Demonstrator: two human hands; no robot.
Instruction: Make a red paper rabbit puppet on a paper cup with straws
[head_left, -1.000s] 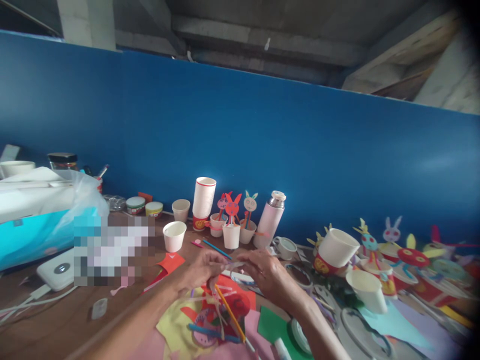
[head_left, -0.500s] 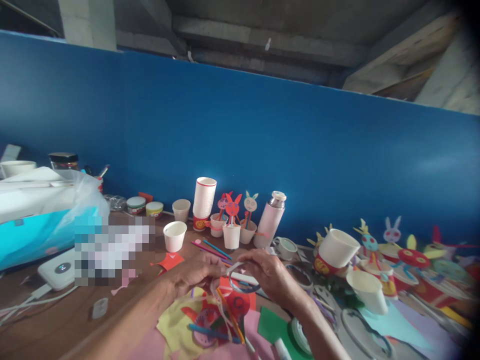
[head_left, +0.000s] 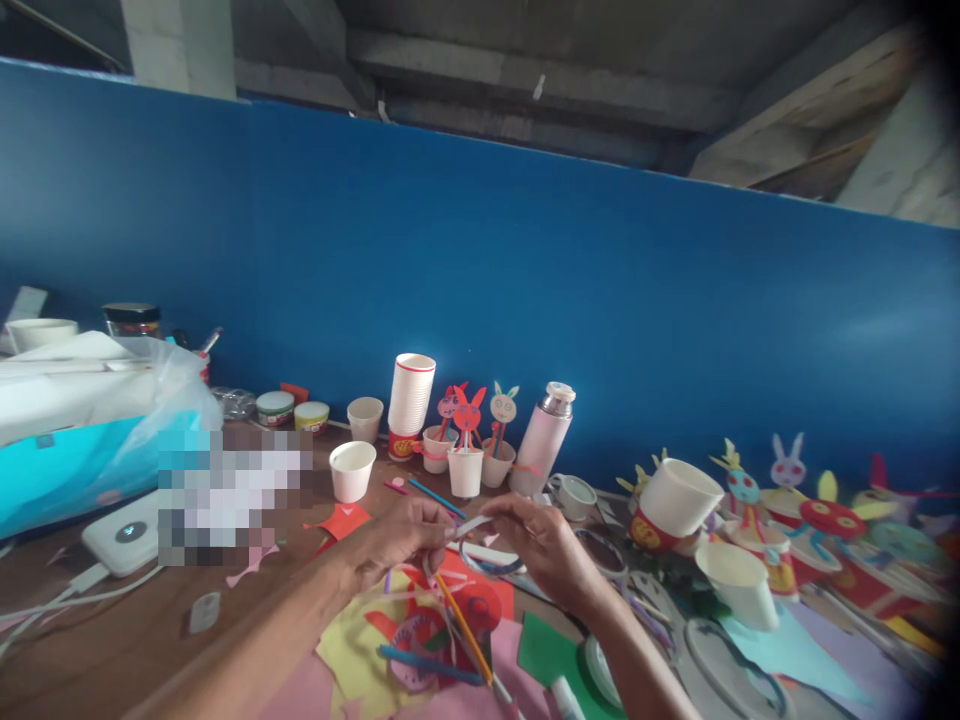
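And there it was, low in the middle of the frame: a pale strip [head_left: 471, 524], stretched in the short gap between two bare hands! The left hand [head_left: 405, 540] had its fingers closed in a narrow pinch on the strip's left end; the right hand [head_left: 541, 545] came in from the other side, fingertips drawn together at the right end. A thin ring [head_left: 491, 563] showed just below the right fingers, though whether they gripped it too, nobody could tell.

Now, the handling! The strip looked feather-light, thin and bendy, more likely to curl or crease than to snap, and if it was tape, a careless fingertip might well have stuck. The ends were the place to take it, by a light pinch at the edges, with the middle span left untouched and only gentle tension across it.

Beneath, at the bottom centre, an orange stick [head_left: 466, 625] slanted over a blue stick [head_left: 431, 664], both stiff-looking and best gripped mid-length. Under them, yellow paper [head_left: 337, 645] looked flimsy and easily crumpled, safest lifted flat by its rim.
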